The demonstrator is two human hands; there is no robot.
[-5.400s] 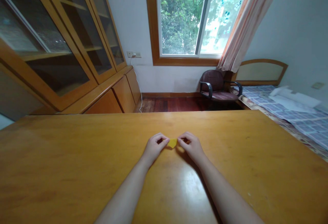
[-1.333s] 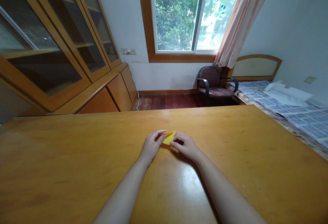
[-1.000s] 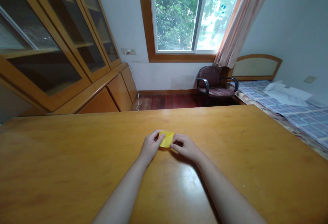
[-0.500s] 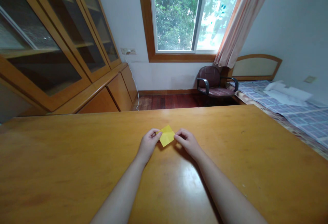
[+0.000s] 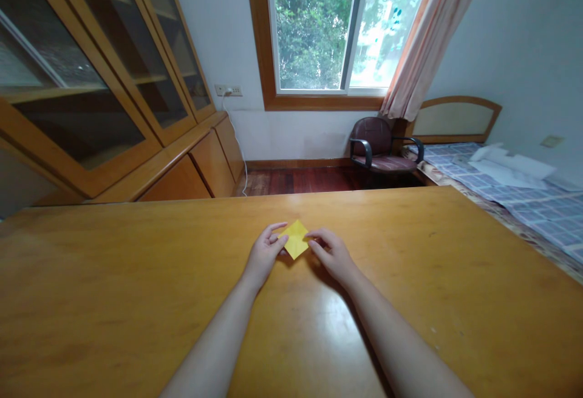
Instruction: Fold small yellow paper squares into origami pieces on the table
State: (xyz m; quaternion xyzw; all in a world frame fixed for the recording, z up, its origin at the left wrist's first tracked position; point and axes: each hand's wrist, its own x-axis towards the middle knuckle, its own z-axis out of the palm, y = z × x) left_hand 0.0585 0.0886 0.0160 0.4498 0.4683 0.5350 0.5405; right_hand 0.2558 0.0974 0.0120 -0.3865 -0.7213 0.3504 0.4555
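Over the brown wooden surface, the bare left hand holds a yellow square paper by its nine o'clock corner; the bare right hand is at three o'clock.

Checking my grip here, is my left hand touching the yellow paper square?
Touching: the head view shows the left hand holding the yellow paper square, thumb over its left corner.

Glossy wooden table beneath yellow paper
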